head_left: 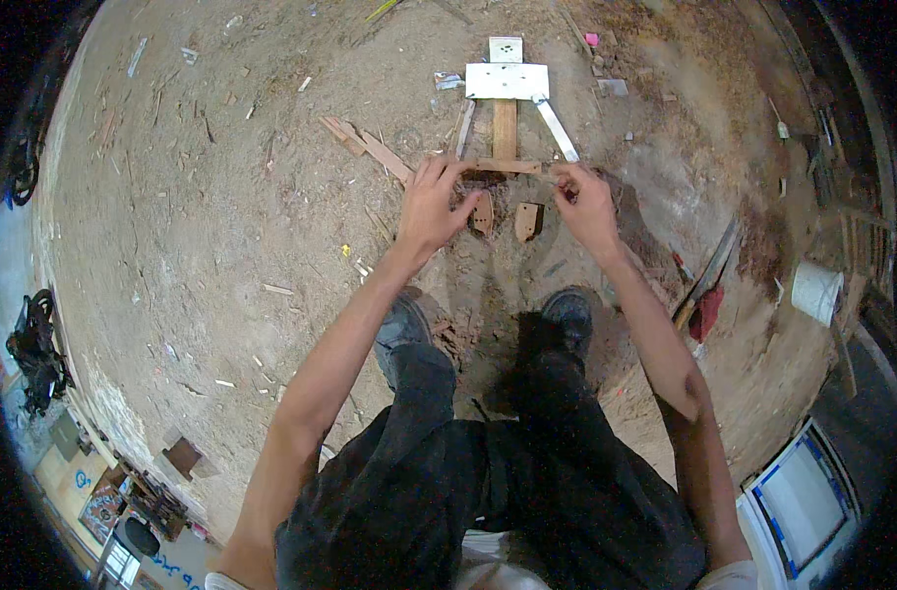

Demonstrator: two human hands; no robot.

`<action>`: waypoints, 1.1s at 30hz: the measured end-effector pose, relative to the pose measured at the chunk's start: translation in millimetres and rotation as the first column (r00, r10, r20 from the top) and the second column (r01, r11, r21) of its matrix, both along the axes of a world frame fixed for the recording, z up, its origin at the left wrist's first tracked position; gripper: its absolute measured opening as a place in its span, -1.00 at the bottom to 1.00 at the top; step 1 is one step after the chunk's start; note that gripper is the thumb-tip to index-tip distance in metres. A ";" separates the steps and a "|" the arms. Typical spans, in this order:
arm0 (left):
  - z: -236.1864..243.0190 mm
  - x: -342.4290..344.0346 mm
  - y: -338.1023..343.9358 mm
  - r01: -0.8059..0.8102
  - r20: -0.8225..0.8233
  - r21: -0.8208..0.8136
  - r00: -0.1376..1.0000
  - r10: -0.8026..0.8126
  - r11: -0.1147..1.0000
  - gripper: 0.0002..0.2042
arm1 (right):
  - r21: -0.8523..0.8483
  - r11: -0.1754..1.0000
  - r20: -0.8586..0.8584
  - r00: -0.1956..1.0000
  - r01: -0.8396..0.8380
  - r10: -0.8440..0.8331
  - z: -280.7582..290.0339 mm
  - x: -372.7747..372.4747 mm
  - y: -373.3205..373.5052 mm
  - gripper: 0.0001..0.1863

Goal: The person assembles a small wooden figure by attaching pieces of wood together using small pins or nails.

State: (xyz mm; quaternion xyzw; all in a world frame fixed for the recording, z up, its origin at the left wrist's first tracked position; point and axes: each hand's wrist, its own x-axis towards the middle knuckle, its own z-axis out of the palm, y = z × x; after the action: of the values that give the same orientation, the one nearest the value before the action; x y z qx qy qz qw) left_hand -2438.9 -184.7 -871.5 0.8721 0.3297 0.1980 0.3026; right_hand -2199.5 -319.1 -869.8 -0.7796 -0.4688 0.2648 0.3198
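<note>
A flat wooden strip [508, 166] lies crosswise between my two hands. The fingers of my left hand [433, 206] bend over its left end, with the thumb apart below. At the right end, my right hand [588, 206] curls its fingers; its exact grip is partly hidden. Just beyond stands a figure-like assembly: a small white board [506, 49], a wider white board [508, 82], a brown upright slat [505, 128] and a white slanting slat [557, 130]. Two wooden blocks with holes, a left block [482, 213] and a right block [529, 222], sit nearer me.
A handsaw [714, 270] and a red cloth-like thing [704, 315] lie to my right, with a white bucket [817, 292] farther out. Broken wood pieces [370, 147] lie left of the assembly. Wood scraps litter the dirt floor [222, 197]. My shoes flank the near side.
</note>
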 end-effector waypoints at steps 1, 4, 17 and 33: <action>-0.9 -4.9 -3.7 -0.001 -0.008 -0.051 1.000 0.000 0.999 -0.54 | -0.018 1.000 -0.026 1.000 -0.014 0.013 -0.5 -0.3 -1.5 -0.65; 1.8 -11.1 -19.3 0.034 -0.051 -0.047 0.998 -0.037 0.998 -0.45 | -0.056 0.998 -0.090 0.996 -0.006 0.000 1.1 -3.6 -5.2 -0.65; 1.8 -9.0 -25.1 0.097 -0.086 -0.046 0.991 -0.100 0.994 -0.31 | -0.335 0.905 0.227 0.910 -0.262 0.347 34.7 -35.2 -13.3 -0.28; -0.6 -8.8 -19.9 0.031 -0.043 -0.131 0.998 -0.037 0.991 -0.33 | -0.260 0.949 0.281 0.926 -0.178 0.250 25.4 -29.6 -1.8 -0.29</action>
State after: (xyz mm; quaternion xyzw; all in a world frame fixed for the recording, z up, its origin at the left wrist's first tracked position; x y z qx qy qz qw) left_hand -2447.7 -204.6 -872.1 0.8603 0.3338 0.1510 0.3545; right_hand -2229.1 -320.8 -844.4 -0.7869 -0.5622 0.2248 0.1189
